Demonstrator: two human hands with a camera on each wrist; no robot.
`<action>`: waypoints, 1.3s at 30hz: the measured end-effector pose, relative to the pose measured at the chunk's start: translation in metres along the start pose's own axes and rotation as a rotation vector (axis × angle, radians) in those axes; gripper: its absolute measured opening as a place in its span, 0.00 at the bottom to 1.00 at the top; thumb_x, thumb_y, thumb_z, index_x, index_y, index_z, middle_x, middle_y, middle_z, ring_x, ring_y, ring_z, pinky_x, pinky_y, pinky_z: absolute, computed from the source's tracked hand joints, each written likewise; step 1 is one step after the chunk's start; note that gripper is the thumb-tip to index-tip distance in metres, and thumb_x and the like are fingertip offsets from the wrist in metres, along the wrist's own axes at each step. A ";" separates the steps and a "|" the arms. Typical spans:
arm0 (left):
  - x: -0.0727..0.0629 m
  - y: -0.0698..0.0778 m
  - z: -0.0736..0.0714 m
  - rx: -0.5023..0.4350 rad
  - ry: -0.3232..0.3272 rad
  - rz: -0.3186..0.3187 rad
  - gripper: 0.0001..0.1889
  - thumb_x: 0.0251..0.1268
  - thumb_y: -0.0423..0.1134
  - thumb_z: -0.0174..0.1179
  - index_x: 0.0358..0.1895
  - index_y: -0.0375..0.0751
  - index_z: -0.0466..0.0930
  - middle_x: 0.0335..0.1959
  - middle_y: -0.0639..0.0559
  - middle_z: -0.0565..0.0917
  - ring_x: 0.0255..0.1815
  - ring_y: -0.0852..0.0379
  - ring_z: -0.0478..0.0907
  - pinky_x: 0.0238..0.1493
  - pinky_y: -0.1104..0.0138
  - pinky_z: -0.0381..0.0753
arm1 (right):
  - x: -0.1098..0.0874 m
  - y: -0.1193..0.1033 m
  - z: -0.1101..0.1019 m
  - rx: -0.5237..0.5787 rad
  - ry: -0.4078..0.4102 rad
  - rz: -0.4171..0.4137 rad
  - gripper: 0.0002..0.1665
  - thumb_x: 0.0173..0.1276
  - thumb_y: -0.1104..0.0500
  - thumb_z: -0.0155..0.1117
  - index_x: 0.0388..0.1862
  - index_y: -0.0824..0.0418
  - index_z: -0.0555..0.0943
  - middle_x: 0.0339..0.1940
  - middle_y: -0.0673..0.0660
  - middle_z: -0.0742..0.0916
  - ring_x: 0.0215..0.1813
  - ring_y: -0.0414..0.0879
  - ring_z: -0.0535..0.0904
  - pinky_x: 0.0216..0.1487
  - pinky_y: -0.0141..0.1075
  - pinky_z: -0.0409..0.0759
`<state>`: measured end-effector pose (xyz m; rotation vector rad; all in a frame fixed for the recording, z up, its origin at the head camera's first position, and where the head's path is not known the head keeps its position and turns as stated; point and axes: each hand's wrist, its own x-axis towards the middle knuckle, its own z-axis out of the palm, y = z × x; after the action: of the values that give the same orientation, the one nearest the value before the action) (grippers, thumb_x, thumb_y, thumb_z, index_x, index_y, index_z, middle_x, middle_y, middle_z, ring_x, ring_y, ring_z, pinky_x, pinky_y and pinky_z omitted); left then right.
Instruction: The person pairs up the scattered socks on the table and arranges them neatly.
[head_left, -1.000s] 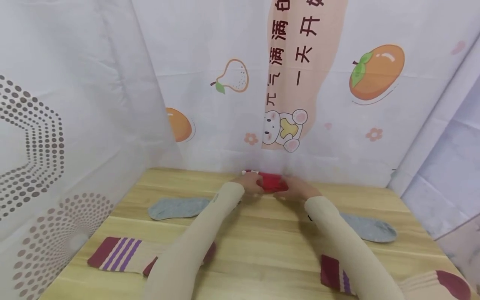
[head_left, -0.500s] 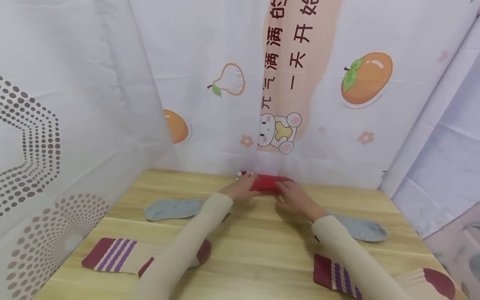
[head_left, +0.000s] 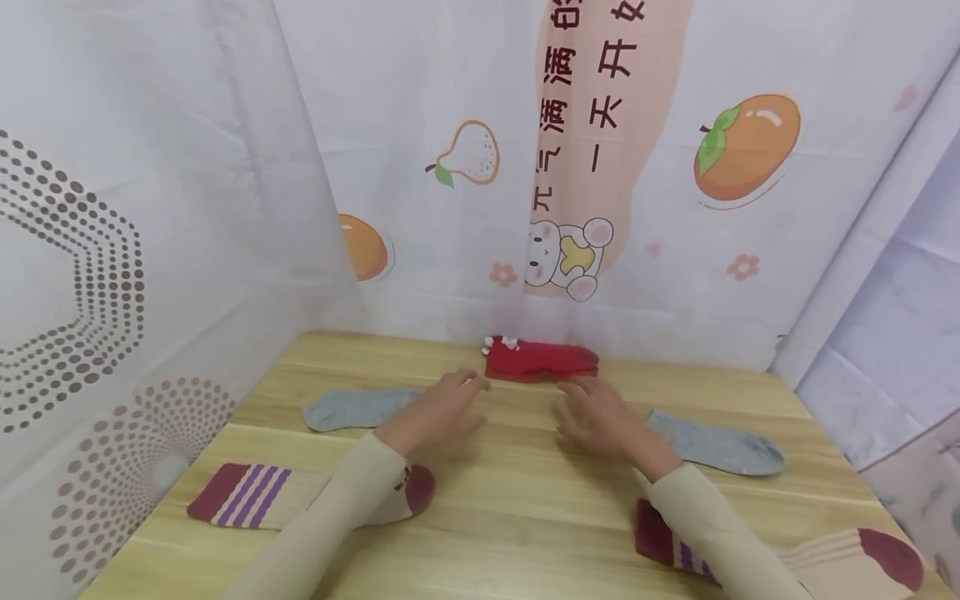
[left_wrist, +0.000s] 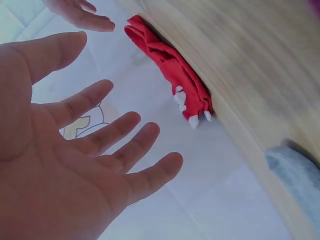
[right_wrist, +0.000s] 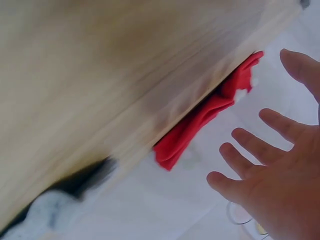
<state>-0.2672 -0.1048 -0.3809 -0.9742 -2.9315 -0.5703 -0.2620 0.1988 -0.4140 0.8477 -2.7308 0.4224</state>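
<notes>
A red sock (head_left: 540,360) with white trim at its left end lies along the back edge of the wooden table. In front of it, to the left, is my left hand (head_left: 442,408), fingers spread and holding nothing; the left wrist view shows its palm (left_wrist: 65,160) apart from the red sock (left_wrist: 172,67). My right hand (head_left: 603,417) is just in front of the sock's right end, also bare, with loosely spread fingers. A grey sock (head_left: 356,408) lies beside the left hand, partly behind it. Another grey sock (head_left: 720,446) lies right of the right hand.
A cream sock with purple stripes and maroon ends (head_left: 251,496) lies front left, partly under the left sleeve. A similar striped sock (head_left: 847,558) lies front right, crossed by the right sleeve. A white printed curtain (head_left: 420,267) hangs behind the table (head_left: 525,500).
Both hands have let go of the red sock and drawn back toward the front, moving apart from it. The sock stays at the back edge, now fully visible.
</notes>
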 end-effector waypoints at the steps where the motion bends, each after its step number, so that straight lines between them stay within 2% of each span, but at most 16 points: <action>1: -0.006 -0.001 0.000 0.007 0.008 0.002 0.23 0.70 0.43 0.61 0.65 0.43 0.73 0.65 0.47 0.72 0.65 0.47 0.70 0.65 0.54 0.72 | 0.000 -0.004 0.002 -0.009 0.013 -0.021 0.39 0.59 0.53 0.74 0.66 0.67 0.73 0.62 0.70 0.78 0.66 0.68 0.69 0.67 0.62 0.64; 5: -0.026 -0.005 -0.002 0.011 0.027 0.004 0.24 0.71 0.43 0.61 0.66 0.41 0.72 0.65 0.44 0.71 0.66 0.45 0.69 0.65 0.52 0.71 | 0.000 -0.020 0.010 -0.032 0.059 -0.105 0.36 0.58 0.55 0.75 0.62 0.68 0.75 0.57 0.70 0.80 0.61 0.68 0.73 0.63 0.62 0.68; 8: -0.038 -0.011 -0.003 0.022 0.049 0.004 0.24 0.70 0.42 0.61 0.66 0.40 0.72 0.65 0.41 0.71 0.67 0.43 0.69 0.66 0.50 0.70 | 0.002 -0.034 0.013 -0.023 0.063 -0.135 0.34 0.58 0.57 0.75 0.61 0.68 0.75 0.56 0.69 0.81 0.60 0.67 0.73 0.61 0.62 0.69; 13: -0.055 -0.021 -0.011 0.061 0.075 -0.003 0.22 0.70 0.41 0.62 0.64 0.40 0.74 0.65 0.38 0.73 0.67 0.41 0.69 0.66 0.49 0.69 | 0.008 -0.058 0.016 0.003 -0.021 -0.108 0.33 0.62 0.56 0.72 0.63 0.68 0.74 0.59 0.69 0.79 0.63 0.65 0.72 0.64 0.62 0.66; 16: -0.065 -0.025 -0.015 0.089 0.093 0.014 0.21 0.70 0.42 0.62 0.63 0.39 0.74 0.64 0.37 0.74 0.66 0.40 0.70 0.65 0.48 0.71 | 0.013 -0.070 0.018 0.006 -0.066 -0.107 0.33 0.65 0.54 0.70 0.65 0.67 0.74 0.60 0.67 0.79 0.64 0.64 0.72 0.67 0.61 0.65; 22: -0.083 -0.029 -0.020 0.108 0.135 0.056 0.20 0.69 0.40 0.63 0.60 0.37 0.75 0.62 0.37 0.75 0.63 0.40 0.73 0.61 0.47 0.73 | 0.030 -0.087 0.020 0.000 -0.061 -0.160 0.31 0.66 0.56 0.70 0.64 0.67 0.74 0.59 0.67 0.80 0.63 0.63 0.73 0.66 0.60 0.67; 27: -0.090 -0.037 -0.030 0.108 0.150 0.047 0.20 0.69 0.38 0.63 0.59 0.34 0.76 0.60 0.36 0.76 0.61 0.39 0.75 0.58 0.47 0.76 | 0.044 -0.105 0.020 0.024 -0.054 -0.174 0.29 0.66 0.57 0.70 0.63 0.66 0.76 0.58 0.66 0.81 0.63 0.62 0.75 0.66 0.57 0.68; 32: -0.096 -0.047 -0.043 0.119 0.178 0.047 0.19 0.70 0.41 0.62 0.58 0.35 0.77 0.57 0.41 0.78 0.59 0.43 0.76 0.57 0.52 0.78 | 0.060 -0.124 0.024 0.044 -0.057 -0.183 0.27 0.67 0.55 0.69 0.63 0.64 0.77 0.58 0.64 0.82 0.62 0.60 0.76 0.65 0.54 0.72; 39: -0.098 -0.062 -0.057 0.095 0.230 0.027 0.16 0.70 0.39 0.62 0.56 0.36 0.77 0.55 0.43 0.78 0.58 0.44 0.77 0.57 0.53 0.78 | 0.083 -0.146 0.029 0.100 -0.086 -0.109 0.28 0.71 0.50 0.66 0.66 0.60 0.75 0.60 0.59 0.81 0.63 0.53 0.75 0.64 0.48 0.74</action>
<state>-0.2301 -0.2267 -0.3591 -0.8729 -2.7122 -0.4992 -0.2473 0.0316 -0.3851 1.0586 -2.7437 0.5150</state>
